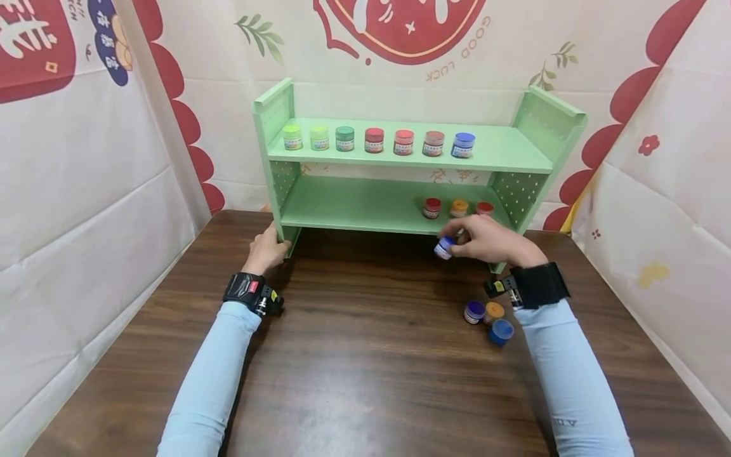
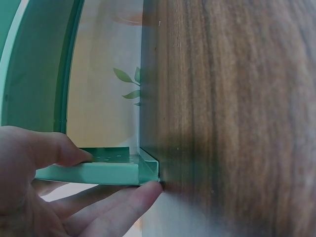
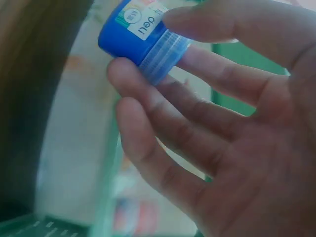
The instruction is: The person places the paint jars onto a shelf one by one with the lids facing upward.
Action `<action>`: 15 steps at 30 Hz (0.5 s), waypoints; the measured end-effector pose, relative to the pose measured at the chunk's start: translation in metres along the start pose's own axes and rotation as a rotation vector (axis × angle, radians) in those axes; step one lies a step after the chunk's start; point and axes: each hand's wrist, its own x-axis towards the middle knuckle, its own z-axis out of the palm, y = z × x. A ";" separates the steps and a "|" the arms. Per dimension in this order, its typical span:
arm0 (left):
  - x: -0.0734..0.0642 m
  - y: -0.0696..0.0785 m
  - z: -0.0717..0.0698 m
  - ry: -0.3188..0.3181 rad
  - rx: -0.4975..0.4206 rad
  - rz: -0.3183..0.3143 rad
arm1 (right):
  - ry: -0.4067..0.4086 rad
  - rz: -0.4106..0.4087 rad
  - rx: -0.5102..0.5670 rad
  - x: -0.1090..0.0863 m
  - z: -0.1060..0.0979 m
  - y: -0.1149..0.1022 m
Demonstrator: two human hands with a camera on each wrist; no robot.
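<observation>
My left hand (image 1: 266, 250) grips the lower left side panel of a green two-tier shelf (image 1: 348, 202); in the left wrist view the thumb lies on one side of the panel's edge (image 2: 98, 174) and the fingers on the other. In front of the lower tier, toward its right end, my right hand (image 1: 488, 240) pinches a small blue paint jar (image 3: 136, 34) between thumb and fingers, held tilted in the air. Behind that hand, a dark red jar (image 1: 431, 208), an orange jar (image 1: 459, 208) and a partly hidden red jar (image 1: 485, 208) stand on the lower tier.
Several jars line the upper tier, from a lime green jar (image 1: 292, 137) to a blue-lidded jar (image 1: 462, 145). On the wooden table (image 1: 354, 343), by the right forearm, sit a dark blue jar (image 1: 474, 311), an orange-lidded jar (image 1: 493, 311) and a blue jar (image 1: 500, 332). Printed cloth surrounds the table.
</observation>
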 end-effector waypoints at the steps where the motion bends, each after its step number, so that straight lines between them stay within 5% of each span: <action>1: 0.000 0.000 0.000 -0.002 0.000 -0.002 | -0.002 -0.005 -0.003 0.006 -0.003 -0.006; 8: 0.000 -0.001 0.001 0.010 -0.020 -0.002 | 0.033 -0.060 -0.071 0.055 -0.021 -0.035; 15: -0.001 -0.001 0.000 0.009 -0.015 -0.010 | 0.019 -0.038 -0.102 0.093 -0.024 -0.041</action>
